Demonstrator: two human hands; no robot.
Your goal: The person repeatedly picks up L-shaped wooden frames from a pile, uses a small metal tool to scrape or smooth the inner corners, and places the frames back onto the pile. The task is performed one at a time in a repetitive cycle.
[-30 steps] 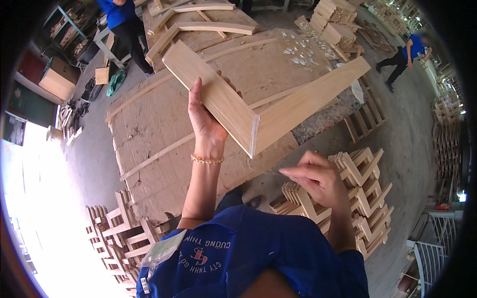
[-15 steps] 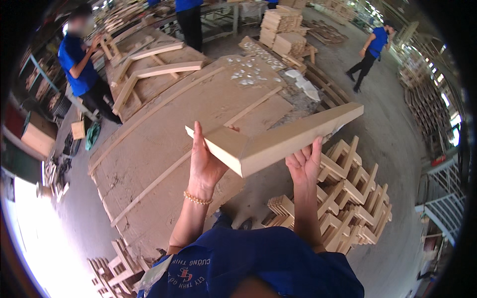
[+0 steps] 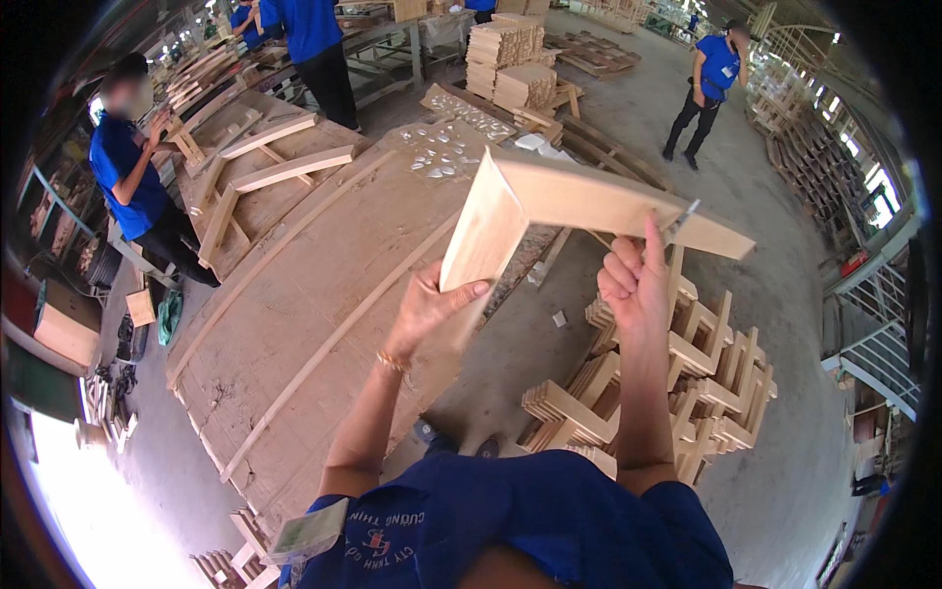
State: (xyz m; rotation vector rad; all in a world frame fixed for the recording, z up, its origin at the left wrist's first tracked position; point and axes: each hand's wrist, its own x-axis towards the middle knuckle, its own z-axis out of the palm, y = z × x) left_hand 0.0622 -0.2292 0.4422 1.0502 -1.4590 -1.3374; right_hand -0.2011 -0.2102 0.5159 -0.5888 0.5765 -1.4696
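An angled wooden frame piece (image 3: 589,192), two pale bars joined at a mitred corner, is held up in front of me with its corner pointing away. My left hand (image 3: 428,306) is closed round the shorter bar, thumb across its face. Beside the longer bar is my right hand (image 3: 630,277), its index finger stretched up against the wood and the other fingers curled in. A thin grey strip (image 3: 683,218), blurred, sticks up by that fingertip; its kind and how it is held cannot be made out.
A wide worktable (image 3: 294,324) with thin wooden strips lies to the left. Stacked angled wooden pieces (image 3: 706,363) stand low at right. White scraps (image 3: 442,147) lie on the table's far end. Co-workers stand at far left (image 3: 147,187) and far right (image 3: 708,88).
The frame piece has turned, its corner swinging from near me to pointing away. My left hand now wraps the short bar with the thumb in front. The person at right now stands facing this way.
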